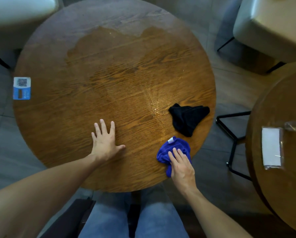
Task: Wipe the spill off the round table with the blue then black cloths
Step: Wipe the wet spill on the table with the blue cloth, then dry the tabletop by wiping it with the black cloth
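Right hand (182, 166): fingers together, pressed flat on the blue cloth (173, 150) at the round table's (58, 134) near right edge.
Left hand (104, 140): fingers spread, palm flat on bare wood, holding nothing.
Black cloth (186, 117): crumpled just beyond the blue, unused.
Spill (119, 66): wide wet sheen across the middle and far side.
Progress: early; both cloths' passes seemingly remain.

Your left hand (104, 143) lies flat on the round table (58, 117), near its front edge. To the right of those fingers, your right hand (182, 166) rests on the blue cloth (171, 148). Just beyond your right fingertips lies the black cloth (186, 117), apart from the other cloth. The spill (119, 66) spreads beyond both hands, its trail reaching the black cloth's left side.
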